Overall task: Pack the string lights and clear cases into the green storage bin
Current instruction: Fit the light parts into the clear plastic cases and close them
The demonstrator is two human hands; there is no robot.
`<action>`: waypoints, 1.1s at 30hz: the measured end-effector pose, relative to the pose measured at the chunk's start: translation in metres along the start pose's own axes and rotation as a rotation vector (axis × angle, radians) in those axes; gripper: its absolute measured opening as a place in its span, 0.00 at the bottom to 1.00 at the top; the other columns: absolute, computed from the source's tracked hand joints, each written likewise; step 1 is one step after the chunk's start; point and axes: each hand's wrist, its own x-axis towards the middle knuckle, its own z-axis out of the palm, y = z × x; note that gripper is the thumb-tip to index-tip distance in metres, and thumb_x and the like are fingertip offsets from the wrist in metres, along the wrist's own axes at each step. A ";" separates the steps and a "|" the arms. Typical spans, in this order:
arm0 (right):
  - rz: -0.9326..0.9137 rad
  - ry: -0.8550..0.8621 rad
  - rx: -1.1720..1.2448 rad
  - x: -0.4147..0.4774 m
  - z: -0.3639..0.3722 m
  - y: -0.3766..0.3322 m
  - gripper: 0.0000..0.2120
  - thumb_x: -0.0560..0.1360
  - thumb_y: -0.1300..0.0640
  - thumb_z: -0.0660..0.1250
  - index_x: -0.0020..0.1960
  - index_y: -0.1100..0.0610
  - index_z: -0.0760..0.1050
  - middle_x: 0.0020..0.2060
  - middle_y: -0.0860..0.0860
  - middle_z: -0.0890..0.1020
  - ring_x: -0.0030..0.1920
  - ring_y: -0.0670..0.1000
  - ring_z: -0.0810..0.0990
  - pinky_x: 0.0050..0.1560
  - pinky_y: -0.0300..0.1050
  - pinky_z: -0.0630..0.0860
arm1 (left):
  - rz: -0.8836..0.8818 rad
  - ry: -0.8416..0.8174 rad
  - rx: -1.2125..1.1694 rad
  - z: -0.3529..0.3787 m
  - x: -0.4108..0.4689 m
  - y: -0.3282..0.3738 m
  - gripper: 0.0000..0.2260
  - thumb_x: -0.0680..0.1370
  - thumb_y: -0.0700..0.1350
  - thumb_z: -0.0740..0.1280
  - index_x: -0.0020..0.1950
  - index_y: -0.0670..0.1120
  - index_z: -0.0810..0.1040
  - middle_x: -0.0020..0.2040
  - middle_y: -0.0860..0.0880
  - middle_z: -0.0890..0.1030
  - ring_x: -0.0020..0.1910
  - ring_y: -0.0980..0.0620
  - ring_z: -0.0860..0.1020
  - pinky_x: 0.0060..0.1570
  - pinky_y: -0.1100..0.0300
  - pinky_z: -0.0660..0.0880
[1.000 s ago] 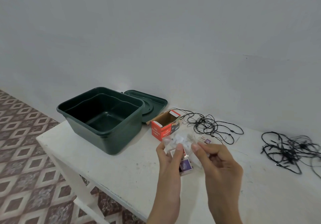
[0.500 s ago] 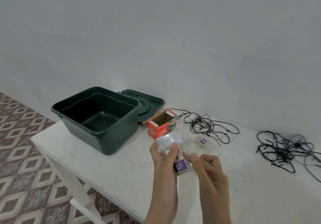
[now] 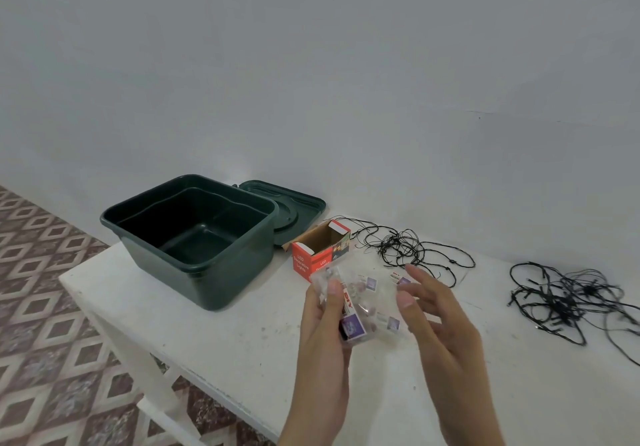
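Since a moment ago the right hand (image 3: 438, 310) has let go, fingers spread, while the left hand (image 3: 323, 335) grips a clear case (image 3: 341, 302) above the bench (image 3: 214, 338). Left stands the green storage bin (image 3: 194, 238); string lights (image 3: 408, 248) lie far right.

White counter (image 3: 214, 338) is set against a plain grey wall (image 3: 311, 65). Open red box (image 3: 320, 250), marked "LED Decorative Lights", is laid on its side on the counter. Patterned brown floor tiles (image 3: 45, 307) are seen at left.

On the white bench (image 3: 221, 335), the open dark green plastic storage bin (image 3: 194, 238) sits far left, its flat green lid (image 3: 294, 210) behind; the red cardboard box (image 3: 320, 250) lies right of it, and the two tangled black string lights (image 3: 408, 248) (image 3: 568, 296) farther right.
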 end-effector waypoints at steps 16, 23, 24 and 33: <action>-0.092 -0.339 -0.020 0.012 -0.026 -0.014 0.13 0.71 0.62 0.61 0.39 0.49 0.82 0.34 0.52 0.82 0.32 0.49 0.75 0.34 0.38 0.73 | -0.094 -0.026 -0.010 -0.003 -0.001 0.010 0.14 0.77 0.48 0.59 0.52 0.40 0.78 0.37 0.46 0.84 0.28 0.54 0.80 0.29 0.62 0.78; -0.125 -0.480 -0.075 0.012 -0.032 -0.017 0.13 0.64 0.45 0.71 0.46 0.49 0.81 0.42 0.47 0.81 0.42 0.51 0.78 0.43 0.40 0.75 | -0.118 -0.019 -0.034 -0.006 -0.001 0.013 0.16 0.78 0.49 0.60 0.39 0.44 0.83 0.36 0.43 0.84 0.29 0.52 0.80 0.30 0.60 0.80; -0.139 -0.440 -0.075 0.012 -0.030 -0.016 0.14 0.63 0.43 0.72 0.45 0.49 0.81 0.41 0.48 0.81 0.41 0.50 0.78 0.43 0.39 0.75 | -0.110 -0.016 -0.022 -0.006 -0.001 0.013 0.14 0.78 0.49 0.60 0.43 0.43 0.82 0.37 0.44 0.84 0.29 0.53 0.80 0.31 0.60 0.80; -0.280 -0.174 -0.212 0.004 -0.013 -0.004 0.18 0.65 0.53 0.72 0.54 0.42 0.76 0.39 0.45 0.80 0.36 0.48 0.77 0.38 0.30 0.73 | 0.007 0.006 0.143 -0.005 -0.001 0.009 0.15 0.76 0.51 0.61 0.60 0.47 0.74 0.49 0.46 0.84 0.38 0.55 0.82 0.41 0.60 0.80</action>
